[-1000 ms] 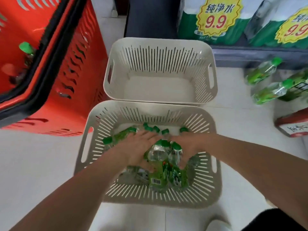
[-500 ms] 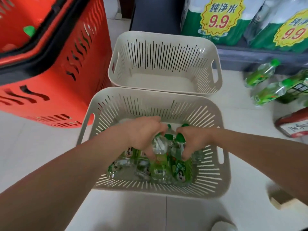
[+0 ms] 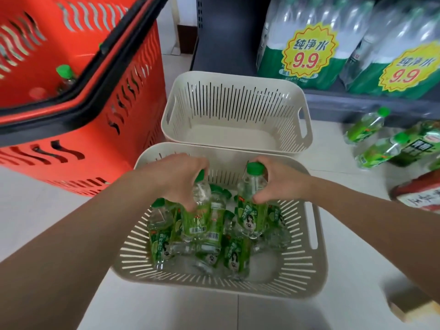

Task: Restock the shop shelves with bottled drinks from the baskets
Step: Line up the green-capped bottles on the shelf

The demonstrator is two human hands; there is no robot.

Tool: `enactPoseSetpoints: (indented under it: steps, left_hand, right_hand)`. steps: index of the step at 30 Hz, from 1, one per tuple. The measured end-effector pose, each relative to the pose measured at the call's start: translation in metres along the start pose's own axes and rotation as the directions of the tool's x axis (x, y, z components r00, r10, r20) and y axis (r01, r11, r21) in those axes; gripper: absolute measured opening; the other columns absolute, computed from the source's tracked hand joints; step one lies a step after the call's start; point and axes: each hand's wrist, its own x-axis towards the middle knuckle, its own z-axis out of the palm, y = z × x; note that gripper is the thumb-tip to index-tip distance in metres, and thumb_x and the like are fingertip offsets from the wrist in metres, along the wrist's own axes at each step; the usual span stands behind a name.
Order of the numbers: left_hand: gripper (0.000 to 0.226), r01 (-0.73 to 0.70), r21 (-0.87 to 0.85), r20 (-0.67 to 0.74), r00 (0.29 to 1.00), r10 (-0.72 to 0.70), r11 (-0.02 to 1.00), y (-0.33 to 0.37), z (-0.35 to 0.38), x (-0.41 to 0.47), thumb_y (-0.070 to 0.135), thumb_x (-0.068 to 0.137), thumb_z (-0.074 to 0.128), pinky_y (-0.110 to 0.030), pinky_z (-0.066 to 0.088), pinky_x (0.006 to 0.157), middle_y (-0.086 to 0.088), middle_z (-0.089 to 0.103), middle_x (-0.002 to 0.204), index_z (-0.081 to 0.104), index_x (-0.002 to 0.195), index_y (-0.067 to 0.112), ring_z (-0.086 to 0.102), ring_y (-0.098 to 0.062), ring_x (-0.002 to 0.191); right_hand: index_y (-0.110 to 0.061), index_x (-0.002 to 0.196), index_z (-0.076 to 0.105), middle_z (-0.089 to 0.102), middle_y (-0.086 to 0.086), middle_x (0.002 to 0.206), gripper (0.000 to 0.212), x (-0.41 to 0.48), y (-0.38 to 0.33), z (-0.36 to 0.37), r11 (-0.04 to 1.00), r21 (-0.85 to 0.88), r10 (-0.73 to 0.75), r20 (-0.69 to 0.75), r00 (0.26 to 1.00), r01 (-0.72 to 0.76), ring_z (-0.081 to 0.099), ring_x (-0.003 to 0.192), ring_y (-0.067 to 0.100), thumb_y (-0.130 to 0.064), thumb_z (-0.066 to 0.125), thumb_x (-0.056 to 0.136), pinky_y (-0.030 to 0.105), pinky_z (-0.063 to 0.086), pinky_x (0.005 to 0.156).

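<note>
A cream slotted basket (image 3: 316, 270) on the floor in front of me holds several green-labelled drink bottles (image 3: 233, 256) lying and leaning together. My left hand (image 3: 181, 179) grips the neck of one bottle (image 3: 197, 217), raised above the others. My right hand (image 3: 273, 184) grips another green-capped bottle (image 3: 252, 210) by its shoulder, upright over the basket. Beyond it stands a second cream basket (image 3: 238, 101) with nothing in it.
A red shopping basket (image 3: 78, 129) with a black handle stands at the left, a green-capped bottle (image 3: 65, 77) inside. Packs of water (image 3: 307, 48) with 9.9 price tags fill the low shelf at the back right. Loose green bottles (image 3: 366, 125) lie on the floor below it.
Both hands have closed on a bottle each and lifted them up out of the pile in the near basket. My view has tilted up slightly.
</note>
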Motion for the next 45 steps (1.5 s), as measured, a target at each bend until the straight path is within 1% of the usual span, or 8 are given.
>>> enactPoseSetpoints:
  steps: [6,9,12,19,23,27,37,45]
  left_hand:
    - [0.082,0.019,-0.386,-0.069,0.996,-0.049,0.922,-0.011,0.021,0.008,0.031,0.055,0.087,-0.038,0.052,0.067,-0.004,0.060,0.088,0.029,0.112,0.035,0.059,-0.017,0.076]
    - [0.085,0.046,-0.606,-0.041,0.995,-0.089,0.794,-0.012,0.034,0.011,0.028,0.058,0.087,-0.035,0.048,0.091,0.005,0.057,0.110,0.029,0.120,0.034,0.059,-0.016,0.099]
    - [0.072,0.089,-0.741,0.000,0.991,-0.133,0.665,-0.011,0.042,0.014,0.023,0.066,0.084,-0.022,0.043,0.084,0.012,0.055,0.110,0.040,0.123,0.024,0.058,-0.008,0.099]
    - [0.064,0.074,-0.786,-0.021,0.989,-0.147,0.614,-0.019,0.033,0.007,0.036,0.064,0.084,-0.036,0.046,0.097,0.002,0.062,0.114,0.052,0.119,0.025,0.060,-0.016,0.103]
    - [0.048,0.096,-0.841,-0.016,0.979,-0.202,0.533,-0.017,0.015,0.003,0.023,0.074,0.079,-0.019,0.046,0.070,0.009,0.062,0.090,0.045,0.107,0.032,0.060,-0.010,0.083]
    - [0.057,0.131,-0.787,0.008,0.979,-0.202,0.603,-0.008,-0.027,0.001,0.044,0.059,0.078,-0.041,0.052,0.080,0.001,0.063,0.101,0.041,0.102,0.042,0.064,-0.024,0.088]
    - [0.061,0.071,-0.861,-0.124,0.931,-0.343,0.504,0.047,-0.171,-0.069,0.015,0.069,0.081,-0.014,0.046,0.057,0.006,0.063,0.089,0.040,0.112,0.024,0.064,-0.002,0.071]
    - [0.056,0.082,-0.797,-0.180,0.914,-0.364,0.598,0.116,-0.333,-0.153,0.025,0.072,0.079,-0.011,0.040,0.045,0.011,0.059,0.085,0.037,0.108,0.030,0.057,-0.002,0.062]
  right_hand:
    - [-0.017,0.145,0.024,0.042,0.008,0.141,0.092,0.010,0.010,0.022,0.933,0.348,0.107,-0.031,0.994,-0.090,0.050,0.120,0.025,-0.007,0.074,0.069,0.041,0.044,0.101]
    - [-0.016,0.149,0.012,0.039,0.004,0.138,0.105,0.014,0.016,0.026,0.919,0.377,0.128,-0.018,0.992,-0.112,0.042,0.126,0.024,0.006,0.076,0.068,0.037,0.038,0.105]
    - [-0.022,0.150,0.007,0.035,0.008,0.146,0.116,0.014,0.021,0.025,0.881,0.447,0.179,-0.020,0.984,-0.152,0.037,0.132,0.028,0.007,0.079,0.063,0.044,0.030,0.111]
    - [-0.012,0.138,0.037,0.058,0.009,0.125,0.104,0.017,0.015,0.013,0.804,0.575,0.197,-0.016,0.980,-0.152,0.056,0.113,0.031,-0.003,0.087,0.047,0.045,0.046,0.096]
    - [-0.015,0.124,0.052,0.068,0.008,0.106,0.079,0.017,-0.003,-0.006,0.751,0.646,0.178,0.007,0.984,-0.140,0.065,0.097,0.029,-0.001,0.083,0.053,0.037,0.052,0.072]
    - [-0.015,0.114,0.059,0.071,0.008,0.101,0.061,0.012,-0.028,-0.032,0.722,0.683,0.129,0.020,0.991,-0.108,0.067,0.095,0.028,0.001,0.080,0.058,0.034,0.050,0.071]
    - [-0.015,0.121,0.055,0.070,0.007,0.107,0.091,-0.068,-0.110,-0.131,0.631,0.764,0.188,0.014,0.982,-0.132,0.066,0.101,0.028,-0.013,0.087,0.035,0.051,0.046,0.096]
    - [-0.019,0.113,0.058,0.069,0.002,0.099,0.062,-0.194,-0.216,-0.256,0.657,0.746,0.198,-0.032,0.980,-0.108,0.062,0.080,0.012,0.002,0.079,0.059,0.025,0.036,0.061]
